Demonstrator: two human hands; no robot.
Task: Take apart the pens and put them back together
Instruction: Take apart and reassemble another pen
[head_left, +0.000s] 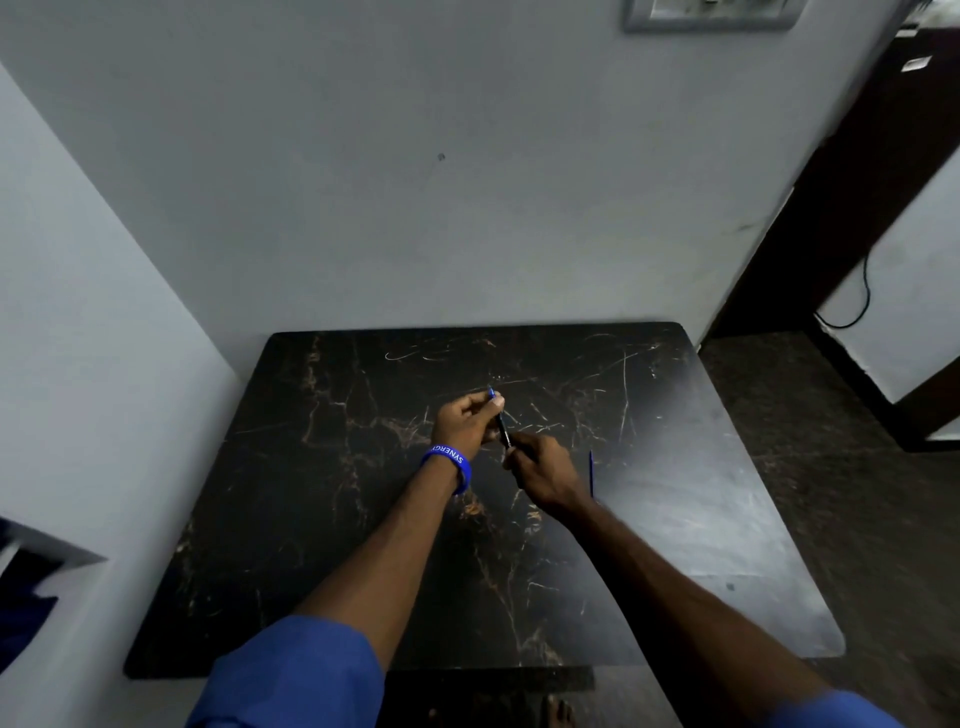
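Note:
A dark pen (503, 429) with a blue end is held above the middle of the black marble-patterned table (311, 519). My left hand (465, 422), with a blue wristband, pinches the pen's far blue end. My right hand (540, 470) grips the pen's near end. Both hands are closed on it, and the pen runs at a slant between them. A thin blue pen part (591, 474) lies on the table just right of my right hand, partly hidden by the wrist.
The table stands against a grey wall (415, 182), with another wall close on its left. A dark wooden door frame (841, 208) and dark floor lie to the right. A bare foot (558, 713) shows below the table's near edge.

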